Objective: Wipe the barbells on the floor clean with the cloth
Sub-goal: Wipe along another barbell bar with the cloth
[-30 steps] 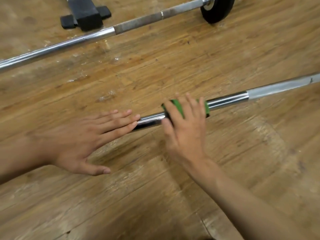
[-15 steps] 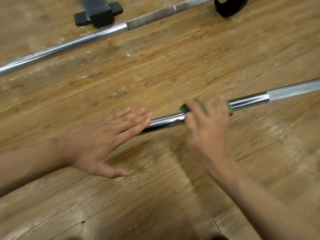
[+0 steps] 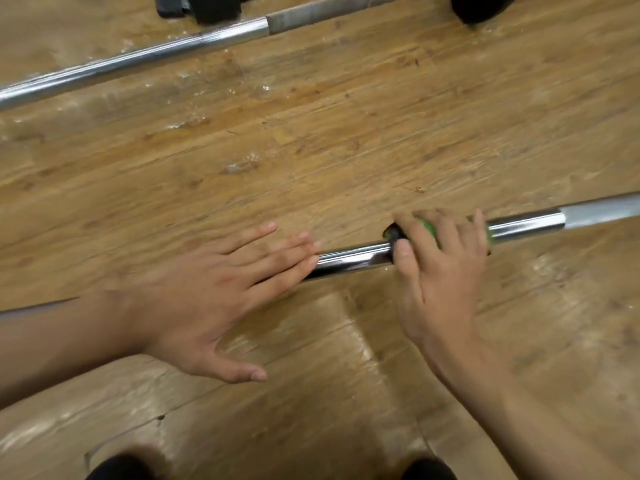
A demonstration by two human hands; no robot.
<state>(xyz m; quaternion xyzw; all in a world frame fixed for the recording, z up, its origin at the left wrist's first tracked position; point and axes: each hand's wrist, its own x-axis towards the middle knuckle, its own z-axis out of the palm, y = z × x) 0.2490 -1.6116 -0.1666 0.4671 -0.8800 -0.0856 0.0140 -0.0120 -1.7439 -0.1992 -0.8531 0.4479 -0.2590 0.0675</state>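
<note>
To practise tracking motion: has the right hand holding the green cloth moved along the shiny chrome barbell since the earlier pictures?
Yes, slightly: the right hand slid rightwards, nearer the bar's matte grey section.

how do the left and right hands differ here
The left hand lies flat, fingers straight, over the near shiny chrome barbell bar; the right hand curls round a green cloth on that bar. The left hand holds nothing; the right hand grips the cloth. Both are on the same bar.

We've got a worn wood plank floor (image 3: 346, 140) here, scuffed pale in patches, with whitish specks (image 3: 242, 164) scattered about. Some black base (image 3: 211, 8) sits at the top edge.
</note>
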